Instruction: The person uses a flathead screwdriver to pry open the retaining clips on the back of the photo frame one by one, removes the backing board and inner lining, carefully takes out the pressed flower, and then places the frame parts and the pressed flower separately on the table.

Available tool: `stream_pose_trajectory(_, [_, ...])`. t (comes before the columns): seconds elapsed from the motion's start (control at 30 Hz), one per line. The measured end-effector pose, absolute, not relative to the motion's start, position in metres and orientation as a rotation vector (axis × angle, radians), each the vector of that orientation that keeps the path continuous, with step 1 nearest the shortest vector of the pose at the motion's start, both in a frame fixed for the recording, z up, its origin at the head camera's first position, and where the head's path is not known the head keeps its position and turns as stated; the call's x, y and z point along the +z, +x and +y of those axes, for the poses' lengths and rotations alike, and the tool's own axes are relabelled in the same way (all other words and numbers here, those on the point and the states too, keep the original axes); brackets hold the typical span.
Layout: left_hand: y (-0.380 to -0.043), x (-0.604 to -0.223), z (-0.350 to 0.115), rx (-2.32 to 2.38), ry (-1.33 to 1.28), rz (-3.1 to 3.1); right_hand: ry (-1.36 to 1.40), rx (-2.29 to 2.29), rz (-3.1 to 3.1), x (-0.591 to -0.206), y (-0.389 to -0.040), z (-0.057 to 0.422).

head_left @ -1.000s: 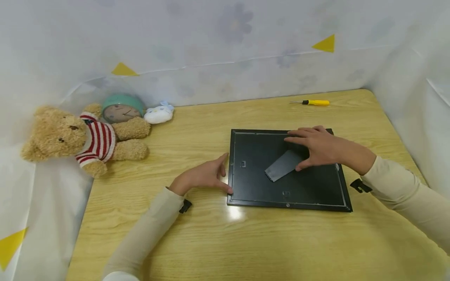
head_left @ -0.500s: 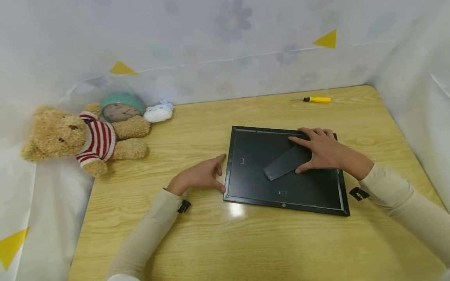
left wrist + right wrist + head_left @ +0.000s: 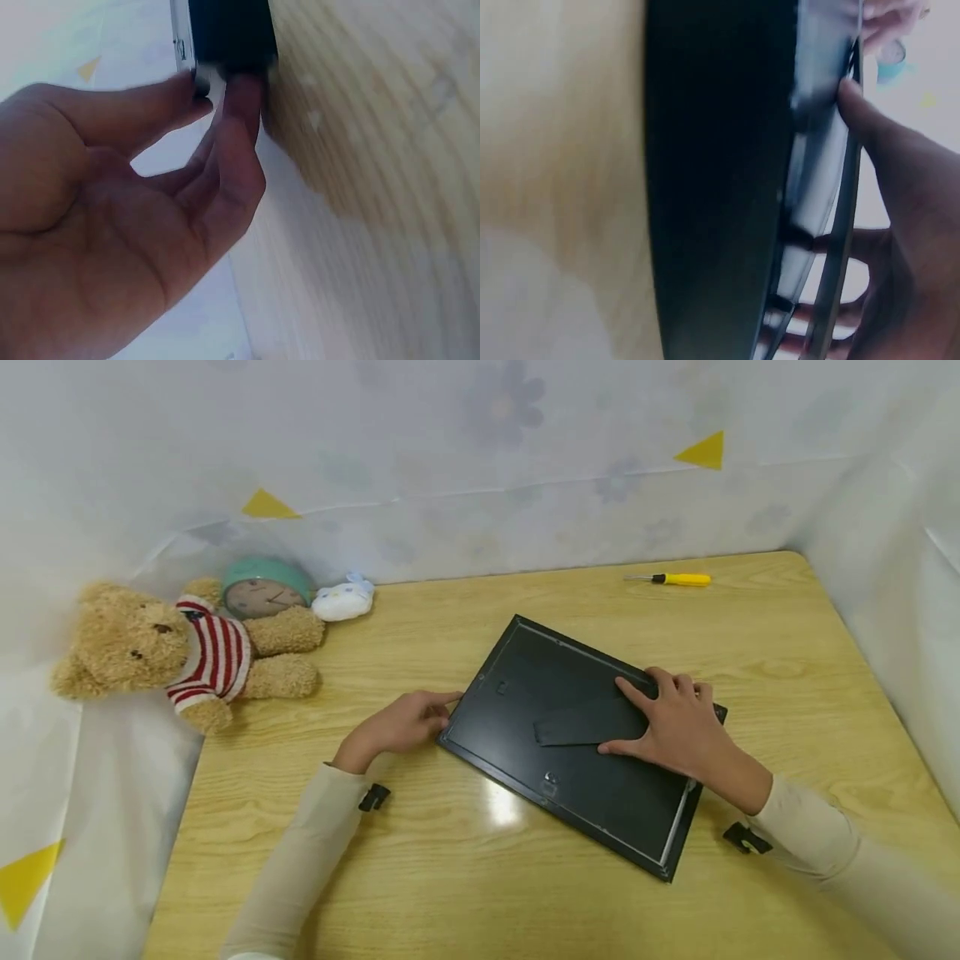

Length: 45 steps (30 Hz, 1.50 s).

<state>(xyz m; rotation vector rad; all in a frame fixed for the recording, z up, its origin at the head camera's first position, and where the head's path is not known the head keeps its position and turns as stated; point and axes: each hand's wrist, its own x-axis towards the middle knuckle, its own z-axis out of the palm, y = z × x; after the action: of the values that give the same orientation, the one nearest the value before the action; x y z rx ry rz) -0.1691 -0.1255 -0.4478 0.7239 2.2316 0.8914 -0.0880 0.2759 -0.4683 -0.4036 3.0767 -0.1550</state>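
Observation:
A black picture frame [image 3: 510,727] lies back side up on the table, turned at a slant. Its easel stand [image 3: 573,727] is fixed to the backing. My left hand [image 3: 393,727] is at the frame's left corner; in the left wrist view its thumb and fingers pinch the frame's edge [image 3: 232,34]. My right hand [image 3: 682,727] spans the stand, thumb on the near side and fingers on the far side. The right wrist view has the stand's dark edge [image 3: 844,225] between that thumb and the fingers. The frame's front is hidden.
A yellow screwdriver [image 3: 678,579] lies near the table's back edge. At the left are a teddy bear [image 3: 217,652] in a striped shirt, a green clock [image 3: 266,589] and a small white plush item [image 3: 343,600]. A patterned white curtain [image 3: 450,460] surrounds the wooden table [image 3: 450,877].
The picture frame has turned clockwise, its right end coming nearer and its left corner shifting left. My right hand has moved nearer with it, and my left hand has shifted left.

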Motion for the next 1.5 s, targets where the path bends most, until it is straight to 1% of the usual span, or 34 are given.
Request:
stream_pose_trajectory(0.4, [-0.194, -0.446, -0.131, 0.947, 0.646, 2.321, -0.211, -0.116, 3.153, -0.470, -0.049, 0.236])
stream_pose_trajectory(0.6, [-0.208, -0.448, -0.136, 0.964, 0.636, 2.323, -0.234, -0.234, 3.109, -0.468, -0.033, 0.229])
stream_pose_trajectory(0.73, [-0.216, -0.450, -0.138, 0.975, 0.571, 2.366, -0.247, -0.338, 3.091, -0.467, -0.021, 0.224])
stream_pose_trajectory(0.97, [-0.236, -0.458, -0.140, 0.969, 0.455, 2.421, -0.194, -0.499, 3.051, -0.469, -0.001, 0.207])
stream_pose_trajectory(1.27, [-0.267, -0.465, -0.127, 0.967, 0.440, 2.489, -0.128, -0.693, 3.015, -0.477, 0.013, 0.184])
stream_pose_trajectory(1.5, [-0.292, -0.466, -0.111, 1.002, 0.420, 2.504, -0.009, -0.752, 3.062, -0.483, 0.022, 0.155])
